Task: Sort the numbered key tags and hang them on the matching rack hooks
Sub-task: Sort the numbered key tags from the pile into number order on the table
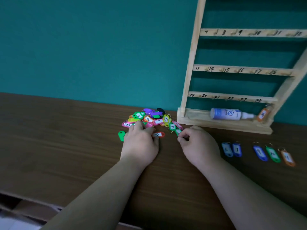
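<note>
Wood-grain brown, the bench [66,138] carries a loose heap of plastic key tags [149,118] close to the teal wall, just left of the rack's base. The tags are small rounded oblongs in pink, green, yellow, orange and purple, with white number labels and thin metal rings, pointing every way. My left hand [139,143] lies palm down, fingers spread and relaxed on the near edge of the heap, one fingertip at a red tag [158,134] whose long axis runs left to right. A lone green tag [121,135] lies just left of that hand, lengthwise toward me. My right hand [197,145] curls thumb and forefinger in a pinch on the near end of a small green tag [178,132] at the heap's right edge. Further right, five sorted tags [260,153] lie side by side, rings toward the rack, long axes pointing away. The pale wooden rack [191,63] stands upright with handwritten numbered rails; an orange tag [263,115] hangs low beside a white spray bottle [229,114] lying on the base.
</note>
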